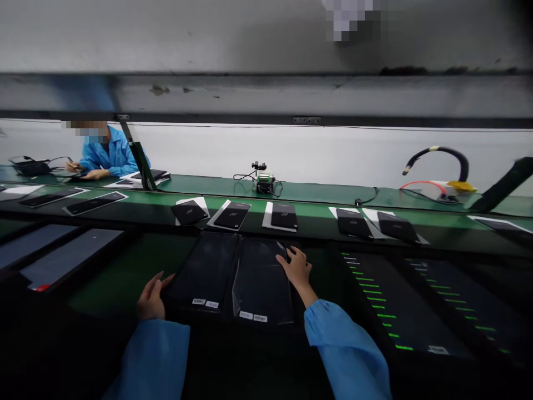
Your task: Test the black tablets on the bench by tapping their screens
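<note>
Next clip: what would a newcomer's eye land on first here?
Probably the two dark slabs lying side by side at the near centre, with the left hand at their left edge and the right hand resting on the right one. To the right, a dark panel shows rows of bright green marks. Far left, a co-worker in blue sits across the green belt.

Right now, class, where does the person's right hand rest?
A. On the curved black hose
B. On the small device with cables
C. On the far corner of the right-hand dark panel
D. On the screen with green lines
C: the right hand lies with fingers spread on the far right corner of the right-hand dark panel, while the left hand touches the other panel's left edge.
</note>
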Demonstrator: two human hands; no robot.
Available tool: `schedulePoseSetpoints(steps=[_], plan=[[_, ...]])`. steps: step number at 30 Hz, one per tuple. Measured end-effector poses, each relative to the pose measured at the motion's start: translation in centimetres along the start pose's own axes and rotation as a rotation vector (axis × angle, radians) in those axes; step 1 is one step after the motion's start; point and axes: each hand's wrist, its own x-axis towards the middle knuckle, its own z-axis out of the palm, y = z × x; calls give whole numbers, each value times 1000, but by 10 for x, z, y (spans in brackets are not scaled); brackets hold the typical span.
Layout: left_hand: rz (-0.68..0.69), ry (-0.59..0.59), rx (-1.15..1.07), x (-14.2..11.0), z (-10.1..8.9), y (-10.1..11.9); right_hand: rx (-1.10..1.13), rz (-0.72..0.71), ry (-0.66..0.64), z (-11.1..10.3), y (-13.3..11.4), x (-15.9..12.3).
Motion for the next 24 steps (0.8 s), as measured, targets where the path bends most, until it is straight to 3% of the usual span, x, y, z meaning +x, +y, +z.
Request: schedulePoseSetpoints(steps=[5, 24], plan=[[-123, -30, -113, 2, -2, 6, -12, -24, 22, 1, 3, 0], [-96, -263, 69, -3, -7, 27, -46, -34, 43, -4, 15, 2]])
